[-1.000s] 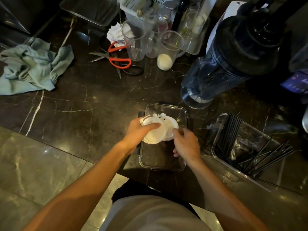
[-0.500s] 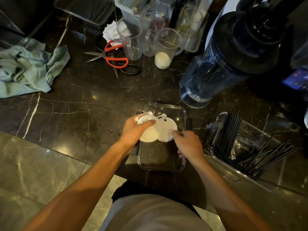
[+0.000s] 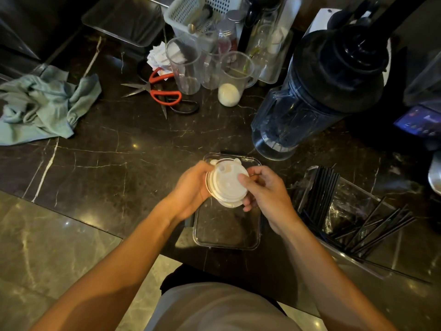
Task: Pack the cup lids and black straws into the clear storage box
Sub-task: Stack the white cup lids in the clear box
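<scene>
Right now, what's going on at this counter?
A person holds a stack of white cup lids between the left hand and right hand, above the clear storage box. The black straws lie in a separate clear bin to the right, not yet packed.

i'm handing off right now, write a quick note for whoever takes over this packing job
Left hand and right hand both grip one stack of white plastic cup lids, held above the clear rectangular storage box.
No lids or straws show on the box's visible floor.
Black straws lie in the clear tray on the right.
Done: lids gathered into a stack.
Left: set the lids into the box, then move the straws in.
</scene>
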A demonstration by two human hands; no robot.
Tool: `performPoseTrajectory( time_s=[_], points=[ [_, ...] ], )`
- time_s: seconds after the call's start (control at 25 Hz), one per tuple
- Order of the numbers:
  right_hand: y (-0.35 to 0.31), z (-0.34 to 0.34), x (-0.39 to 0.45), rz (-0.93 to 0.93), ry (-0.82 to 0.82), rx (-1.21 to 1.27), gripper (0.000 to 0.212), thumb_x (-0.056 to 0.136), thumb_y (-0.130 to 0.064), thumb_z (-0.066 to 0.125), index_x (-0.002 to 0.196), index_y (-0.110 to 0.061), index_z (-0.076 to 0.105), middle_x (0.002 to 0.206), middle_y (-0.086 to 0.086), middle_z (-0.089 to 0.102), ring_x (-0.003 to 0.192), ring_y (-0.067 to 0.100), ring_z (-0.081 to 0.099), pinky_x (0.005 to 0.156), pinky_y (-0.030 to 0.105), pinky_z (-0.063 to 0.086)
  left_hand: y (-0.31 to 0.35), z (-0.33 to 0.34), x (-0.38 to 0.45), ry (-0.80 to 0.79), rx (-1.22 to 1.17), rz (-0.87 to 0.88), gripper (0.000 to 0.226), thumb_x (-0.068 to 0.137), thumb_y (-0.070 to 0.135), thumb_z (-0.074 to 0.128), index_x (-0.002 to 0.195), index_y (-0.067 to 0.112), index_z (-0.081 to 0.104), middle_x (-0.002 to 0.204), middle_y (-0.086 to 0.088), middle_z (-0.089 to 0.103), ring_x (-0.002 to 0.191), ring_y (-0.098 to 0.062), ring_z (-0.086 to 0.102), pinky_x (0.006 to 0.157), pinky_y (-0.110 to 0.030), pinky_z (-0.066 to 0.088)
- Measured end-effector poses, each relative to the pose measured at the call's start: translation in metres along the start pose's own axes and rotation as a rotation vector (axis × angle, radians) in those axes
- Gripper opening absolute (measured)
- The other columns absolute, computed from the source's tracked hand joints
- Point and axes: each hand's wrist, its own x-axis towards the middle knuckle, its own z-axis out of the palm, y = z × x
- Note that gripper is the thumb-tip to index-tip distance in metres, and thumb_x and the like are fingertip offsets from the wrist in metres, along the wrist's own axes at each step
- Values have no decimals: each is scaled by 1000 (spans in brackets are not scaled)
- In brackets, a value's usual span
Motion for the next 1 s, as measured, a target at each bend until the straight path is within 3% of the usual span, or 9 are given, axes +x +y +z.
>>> performPoseTrajectory(
  time_s=[0.12,0.24,0.32,0.44,0.52,0.64,0.76,0.88,1.0],
  points=[
    [5,-8,-5,-39,29,-84,25,99,-28,71,123,-26,64,111,13,70,66,13,66,54,31,59,-10,1,-2,48,17,18,30,103,13,49,117,-2,71,108,-19,74,95,-27,70,80,-34,59],
    [1,-13,-15,-157,46,-501,66,82,-49,82,140,-42,51,137,-9,53,106,7,61,80,28,56,-13,3,-5,47,21,11,31,105,15,53,125,-3,67,115,-18,74,97,-24,73,83,-33,62],
    [-5,-12,-21,-202,-9,-757,97,67,-58,88,148,-43,37,144,-14,38,124,9,50,96,35,51,-12,5,-7,60,38,25,29,103,18,56,122,0,68,112,-14,76,95,-21,74,82,-32,62],
    [-5,-7,-24,-231,-13,-933,106,67,-58,90,151,-36,28,150,-9,35,132,17,50,102,46,51,-13,7,-6,87,74,21,29,103,23,57,120,3,69,109,-10,78,95,-19,74,83,-33,63],
    [-2,-6,-25,-247,13,-895,102,70,-56,89,150,-34,31,148,-9,39,131,14,49,100,42,52,-13,8,-8,76,78,16,35,104,31,56,123,3,68,114,-11,77,100,-21,75,87,-35,62],
    [5,-8,-27,-200,-4,-603,89,72,-54,88,144,-39,39,141,-17,47,127,2,48,101,32,51,-12,11,-14,37,-6,9,44,105,35,51,134,4,64,126,-15,73,111,-26,72,96,-40,59],
    [12,-11,-28,-131,0,-428,87,69,-60,85,142,-41,42,134,-21,53,124,3,54,100,36,55,-13,9,-16,57,-74,-7,42,105,26,53,137,0,59,130,-21,70,116,-32,70,99,-44,57],
    [19,-14,-30,-128,0,-320,79,74,-57,84,140,-41,44,129,-18,59,115,11,64,83,37,62,-16,6,-16,73,-75,0,40,104,16,55,136,-7,55,127,-26,68,110,-36,69,95,-43,58],
    [20,-16,-31,-115,44,-44,69,80,-49,79,138,-27,50,122,0,68,94,18,74,61,32,61,-17,2,-16,132,-72,22,34,102,4,55,135,-3,52,117,-23,72,98,-31,71,88,-40,61]
  ],
)
